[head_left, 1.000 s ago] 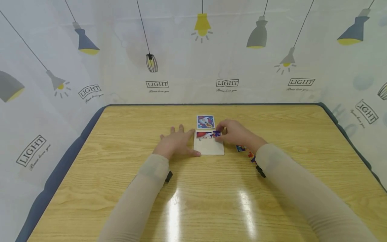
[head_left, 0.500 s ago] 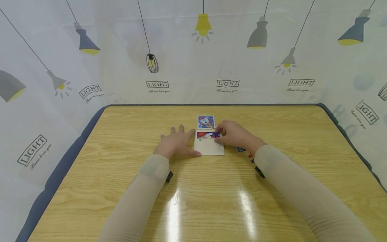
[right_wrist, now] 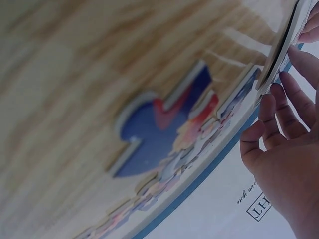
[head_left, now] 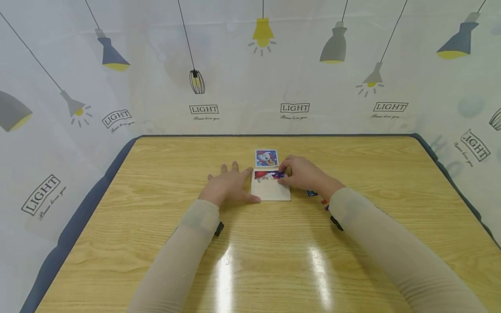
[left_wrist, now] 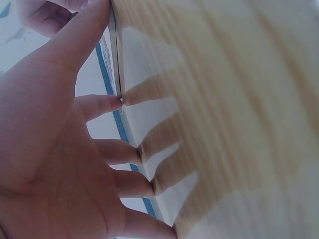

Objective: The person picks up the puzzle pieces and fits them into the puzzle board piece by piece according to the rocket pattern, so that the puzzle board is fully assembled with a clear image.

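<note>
A square white puzzle board [head_left: 271,191] lies on the table, with colourful jigsaw pieces [head_left: 266,174] in a row along its far edge. My left hand [head_left: 228,184] rests at the board's left side, fingers spread, thumb and index finger touching its edge; the left wrist view shows the fingertips on the wood. At the far right corner of the board, my right hand [head_left: 303,174] pinches a dark jigsaw piece [head_left: 280,174] between thumb and index finger, the fingers covering much of it. Just beyond the board lies a square picture card [head_left: 266,158] with a white cartoon figure.
Loose jigsaw pieces lie right of the board, partly behind the right forearm; the right wrist view shows a blue piece [right_wrist: 149,134] close up and several more behind it. A wooden table [head_left: 266,243] spreads around, backed by a lamp-patterned cloth [head_left: 242,117].
My right hand's fingers have shifted slightly over the piece at the board's far right corner, and the piece now sits closer to the row. The left hand stays still.
</note>
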`<state>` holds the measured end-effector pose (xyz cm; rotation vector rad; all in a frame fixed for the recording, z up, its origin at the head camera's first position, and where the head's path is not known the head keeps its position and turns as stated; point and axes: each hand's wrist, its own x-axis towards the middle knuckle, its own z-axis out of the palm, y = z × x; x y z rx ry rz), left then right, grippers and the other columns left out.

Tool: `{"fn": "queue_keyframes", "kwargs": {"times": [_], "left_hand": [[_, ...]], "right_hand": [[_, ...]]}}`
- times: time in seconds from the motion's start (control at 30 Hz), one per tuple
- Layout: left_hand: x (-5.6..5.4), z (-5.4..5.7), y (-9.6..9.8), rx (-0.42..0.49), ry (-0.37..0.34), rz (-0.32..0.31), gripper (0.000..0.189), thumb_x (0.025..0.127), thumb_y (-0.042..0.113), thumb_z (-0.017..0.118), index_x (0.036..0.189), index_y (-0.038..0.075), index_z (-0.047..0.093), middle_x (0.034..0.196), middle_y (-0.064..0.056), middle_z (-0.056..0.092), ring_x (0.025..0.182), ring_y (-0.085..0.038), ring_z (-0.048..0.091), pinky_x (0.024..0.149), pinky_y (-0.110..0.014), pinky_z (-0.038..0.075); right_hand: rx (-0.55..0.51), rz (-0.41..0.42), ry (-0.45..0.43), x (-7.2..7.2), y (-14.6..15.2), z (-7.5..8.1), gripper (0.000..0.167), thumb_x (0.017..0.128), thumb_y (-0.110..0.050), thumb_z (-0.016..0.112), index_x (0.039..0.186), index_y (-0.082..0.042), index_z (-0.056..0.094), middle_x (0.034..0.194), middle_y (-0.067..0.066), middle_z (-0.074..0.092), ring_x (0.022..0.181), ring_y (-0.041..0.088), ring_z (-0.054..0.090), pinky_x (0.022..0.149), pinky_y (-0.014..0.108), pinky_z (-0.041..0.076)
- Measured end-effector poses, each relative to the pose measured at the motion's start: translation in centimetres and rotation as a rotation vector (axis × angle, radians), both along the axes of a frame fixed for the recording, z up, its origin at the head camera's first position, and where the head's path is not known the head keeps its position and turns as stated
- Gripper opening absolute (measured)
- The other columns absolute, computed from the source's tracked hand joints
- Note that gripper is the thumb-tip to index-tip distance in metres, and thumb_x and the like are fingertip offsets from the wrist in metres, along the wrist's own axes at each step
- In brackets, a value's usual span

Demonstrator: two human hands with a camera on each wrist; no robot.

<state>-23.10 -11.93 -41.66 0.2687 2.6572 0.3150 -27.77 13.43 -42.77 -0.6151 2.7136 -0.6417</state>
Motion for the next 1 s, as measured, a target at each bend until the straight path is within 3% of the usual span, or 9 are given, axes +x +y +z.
{"fn": "queue_keyframes", "kwargs": {"times": [0.43, 1.0], "left_hand": [[0.05, 0.17, 0.05, -0.003, -0.009, 0.0, 0.11, 0.084, 0.079, 0.071, 0.171, 0.034, 0.022, 0.18, -0.022, 0.001, 0.164, -0.054, 0.0, 0.12, -0.088, 0.011], [0.04, -0.01, 0.06, -0.005, -0.007, 0.007, 0.11, 0.084, 0.08, 0.071, 0.171, 0.035, 0.022, 0.18, -0.021, 0.001, 0.164, -0.054, 0.0, 0.12, -0.087, 0.011]], "right_hand": [[0.026, 0.04, 0.051, 0.27, -0.15, 0.04, 0.031, 0.098, -0.029, 0.079, 0.123, -0.011, 0.076, 0.121, 0.007, 0.07, 0.101, 0.023, 0.062, 0.095, 0.042, 0.056], [-0.013, 0.011, -0.006, -0.03, 0.3, 0.22, 0.04, 0.098, -0.031, 0.078, 0.133, -0.011, 0.072, 0.126, 0.009, 0.069, 0.106, 0.026, 0.064, 0.098, 0.045, 0.057]]}}
